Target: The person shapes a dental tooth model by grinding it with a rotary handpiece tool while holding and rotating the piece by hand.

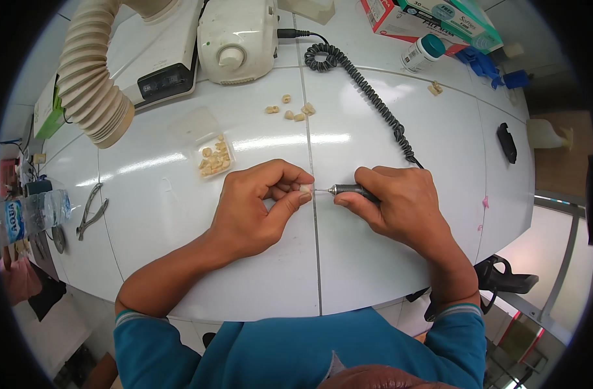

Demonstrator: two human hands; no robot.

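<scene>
Between the thumb and fingertips of my left hand [261, 204] is a small cream-coloured dental crown [305, 188], partly covered by the fingers. My right hand [400, 204] is wrapped round a dark rotary handpiece [353, 190]. Its thin metal bur [322, 190] points left and reaches the crown or very near it; I cannot tell whether they touch. A black coiled cord [374, 97] runs from behind my right hand to the cream control unit [238, 42]. Left of my left hand, a small clear box [213, 170] with its lid open holds several similar tooth-shaped pieces.
Several loose crowns [290, 117] lie beyond my hands. A ribbed suction hose [92, 78] hangs at the upper left. Pliers [92, 211] and a water bottle [30, 214] lie left. A white jar [421, 53] and a mask box [449, 23] stand at the back right.
</scene>
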